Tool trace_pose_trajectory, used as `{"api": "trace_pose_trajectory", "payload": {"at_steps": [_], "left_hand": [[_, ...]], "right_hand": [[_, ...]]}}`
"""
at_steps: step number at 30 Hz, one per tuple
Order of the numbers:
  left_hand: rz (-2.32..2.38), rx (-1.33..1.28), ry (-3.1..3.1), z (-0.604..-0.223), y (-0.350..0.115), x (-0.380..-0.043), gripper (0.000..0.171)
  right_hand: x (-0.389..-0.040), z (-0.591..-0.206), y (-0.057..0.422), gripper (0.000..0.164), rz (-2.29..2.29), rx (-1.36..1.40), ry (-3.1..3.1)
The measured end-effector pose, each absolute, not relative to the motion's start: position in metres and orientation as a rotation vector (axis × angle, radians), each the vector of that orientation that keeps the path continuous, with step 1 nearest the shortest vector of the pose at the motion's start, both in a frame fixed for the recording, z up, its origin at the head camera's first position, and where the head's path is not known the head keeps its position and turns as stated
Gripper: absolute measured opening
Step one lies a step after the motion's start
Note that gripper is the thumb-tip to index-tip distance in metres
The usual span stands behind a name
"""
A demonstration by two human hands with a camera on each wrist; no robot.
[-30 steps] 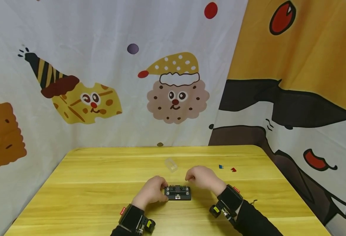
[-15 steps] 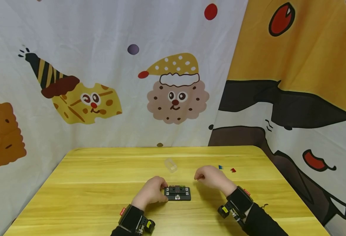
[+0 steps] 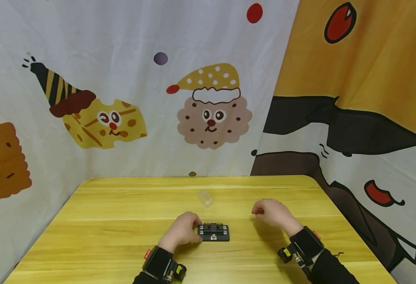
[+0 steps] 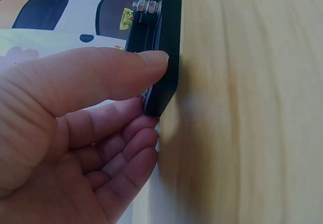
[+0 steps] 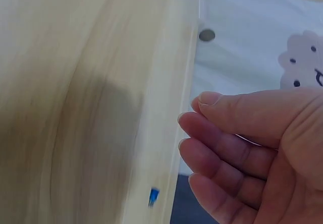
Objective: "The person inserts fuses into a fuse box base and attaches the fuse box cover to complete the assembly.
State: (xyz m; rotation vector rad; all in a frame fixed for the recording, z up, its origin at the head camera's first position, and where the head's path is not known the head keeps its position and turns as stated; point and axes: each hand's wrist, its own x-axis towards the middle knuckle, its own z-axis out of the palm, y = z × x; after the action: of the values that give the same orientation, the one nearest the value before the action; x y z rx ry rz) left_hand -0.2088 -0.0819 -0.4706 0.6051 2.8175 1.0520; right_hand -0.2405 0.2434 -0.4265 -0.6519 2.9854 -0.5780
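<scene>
On the table lies a black fuse block (image 3: 213, 233) with metal bolt terminals and small coloured parts along its far side. My left hand (image 3: 182, 230) grips its left end; in the left wrist view the thumb (image 4: 136, 70) presses one side while the fingers curl behind the end. Right of the block, my right hand (image 3: 273, 213) hovers over the table. Its thumb and fingers (image 5: 222, 171) are loosely bent, with nothing visible between them. A small blue blade fuse (image 5: 153, 197) lies on the table in the right wrist view; my right hand hides it from the head view.
A clear plastic cover (image 3: 205, 198) lies behind the fuse block. The wooden table (image 3: 122, 228) ends at a cartoon-printed curtain (image 3: 129, 71) at the back and sides. Camera bands (image 3: 305, 244) are strapped to both wrists.
My right hand has moved right, away from the fuse block, and now covers the blue and red pieces in the head view. My left hand and the block have stayed put.
</scene>
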Motion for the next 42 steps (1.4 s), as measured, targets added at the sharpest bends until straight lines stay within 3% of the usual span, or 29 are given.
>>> {"api": "trace_pose_trajectory", "payload": {"at_steps": [18, 42], "left_hand": [[1.050, 0.612, 2.813, -0.470, -0.082, -0.208, 0.039], [1.039, 0.604, 2.815, -0.467, -0.082, -0.207, 0.038]], "right_hand": [[-0.255, -0.408, 0.311, 0.013, -0.541, -0.464, 3.056], [-0.284, -0.422, 0.328, 0.020, -0.456, -0.155, 3.048]]}}
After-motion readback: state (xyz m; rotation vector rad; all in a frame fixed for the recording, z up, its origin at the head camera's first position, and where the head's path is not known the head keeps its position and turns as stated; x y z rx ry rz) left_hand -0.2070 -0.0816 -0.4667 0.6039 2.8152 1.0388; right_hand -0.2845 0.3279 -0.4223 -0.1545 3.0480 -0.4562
